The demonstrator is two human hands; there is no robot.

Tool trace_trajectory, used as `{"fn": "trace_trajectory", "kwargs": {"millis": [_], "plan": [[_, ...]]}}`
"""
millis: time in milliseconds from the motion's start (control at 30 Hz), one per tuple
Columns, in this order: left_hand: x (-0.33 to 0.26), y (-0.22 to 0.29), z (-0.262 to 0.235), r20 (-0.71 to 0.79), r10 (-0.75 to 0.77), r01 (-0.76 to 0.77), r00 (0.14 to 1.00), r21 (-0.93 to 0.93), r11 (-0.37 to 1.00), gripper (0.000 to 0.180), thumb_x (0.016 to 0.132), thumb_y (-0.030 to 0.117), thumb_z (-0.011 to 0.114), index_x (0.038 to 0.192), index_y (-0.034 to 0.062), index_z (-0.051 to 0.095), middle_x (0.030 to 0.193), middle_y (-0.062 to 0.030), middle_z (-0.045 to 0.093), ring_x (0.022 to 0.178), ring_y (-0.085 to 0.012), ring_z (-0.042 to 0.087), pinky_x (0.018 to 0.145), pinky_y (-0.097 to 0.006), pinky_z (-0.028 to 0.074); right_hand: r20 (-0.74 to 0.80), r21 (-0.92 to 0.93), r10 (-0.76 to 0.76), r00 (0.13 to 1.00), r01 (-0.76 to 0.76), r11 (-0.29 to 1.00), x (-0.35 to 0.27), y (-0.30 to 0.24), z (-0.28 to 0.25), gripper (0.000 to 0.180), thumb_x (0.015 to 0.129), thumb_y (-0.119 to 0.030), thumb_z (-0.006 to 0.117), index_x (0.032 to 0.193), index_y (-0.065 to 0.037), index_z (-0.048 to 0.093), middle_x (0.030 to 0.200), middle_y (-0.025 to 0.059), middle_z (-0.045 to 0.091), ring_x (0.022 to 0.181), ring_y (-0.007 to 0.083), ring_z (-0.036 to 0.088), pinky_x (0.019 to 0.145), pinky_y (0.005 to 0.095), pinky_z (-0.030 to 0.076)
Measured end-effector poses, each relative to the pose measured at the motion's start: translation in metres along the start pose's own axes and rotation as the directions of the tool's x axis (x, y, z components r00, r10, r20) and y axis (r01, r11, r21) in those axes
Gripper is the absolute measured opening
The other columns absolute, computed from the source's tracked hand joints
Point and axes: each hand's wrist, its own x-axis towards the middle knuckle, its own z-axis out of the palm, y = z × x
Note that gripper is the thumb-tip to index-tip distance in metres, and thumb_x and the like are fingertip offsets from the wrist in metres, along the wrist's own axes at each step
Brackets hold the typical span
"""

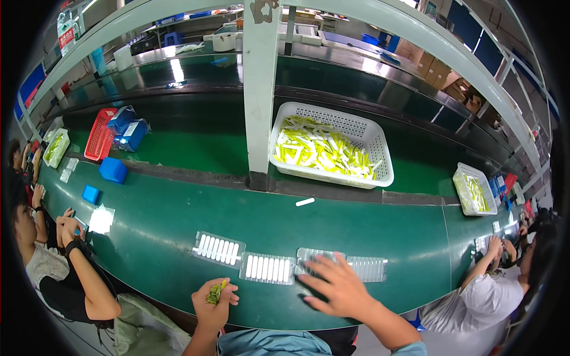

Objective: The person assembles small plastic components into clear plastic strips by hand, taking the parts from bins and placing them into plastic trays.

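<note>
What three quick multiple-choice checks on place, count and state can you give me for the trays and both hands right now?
1. Where is the white basket of yellow-green pieces?
A. beyond the trays, beside the post
B. on the floor
C. in the left hand

2. How many clear trays lie in the row at the near edge?
A. one
B. four
C. seven

3. How is the left hand?
A. flat and empty
B. closed on small yellow-green pieces
C. out of view

Answers: 1 A, it sits on the green belt past the trays; 2 B, four side by side; 3 B, fingers curl round them, while the right hand lies spread on the third tray.
</note>
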Motion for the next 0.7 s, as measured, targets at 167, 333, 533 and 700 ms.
{"fn": "trace_trajectory", "kwargs": {"millis": [167,333,533,700], "plan": [[0.007,0.000,0.006,0.070,0.112,-0.119,0.991,0.099,0.988,0.014,0.092,-0.003,0.062,0.104,-0.0092,0.065,0.082,-0.0151,0.073,0.063,-0.0140,0.068,0.061,-0.028,0.058,-0.033,-0.018,-0.105,0.994,0.104,0.994,0.051,-0.015,0.027,0.045,0.088,-0.038,0.070,0.127,-0.016,0.065,0.137,0.0123,0.056,0.132,0.0312,0.048,0.114,0.0538,0.032],[0.006,0.002,-0.001,0.141,0.102,-0.122,0.985,0.147,0.982,0.014,0.090,-0.004,0.063,0.104,-0.0086,0.066,0.083,-0.0144,0.074,0.067,-0.0146,0.071,0.064,-0.027,0.059,-0.029,-0.014,-0.173,0.985,0.172,0.985,0.051,0.000,0.051,0.043,0.087,-0.038,0.072,0.125,-0.018,0.067,0.136,0.0107,0.058,0.127,0.0310,0.053,0.112,0.0555,0.034],[0.009,0.002,-0.002,0.146,0.067,-0.088,0.987,0.147,0.985,0.015,0.090,-0.002,0.066,0.104,-0.0083,0.068,0.086,-0.0148,0.075,0.071,-0.0149,0.073,0.067,-0.028,0.060,0.003,0.019,-0.072,0.997,0.072,0.997,0.058,-0.005,0.033,0.054,0.086,-0.040,0.072,0.131,-0.013,0.061,0.135,0.0115,0.058,0.129,0.0298,0.052,0.114,0.0533,0.033],[0.010,0.005,-0.002,0.158,0.087,-0.109,0.984,0.136,0.985,0.014,0.091,-0.002,0.065,0.103,-0.0082,0.067,0.086,-0.0150,0.075,0.070,-0.0151,0.073,0.066,-0.027,0.060,0.034,0.010,-0.040,0.999,0.040,0.999,0.050,0.005,0.026,0.060,0.083,-0.046,0.073,0.131,-0.011,0.060,0.131,0.0094,0.061,0.128,0.0285,0.053,0.114,0.0532,0.032]]}}
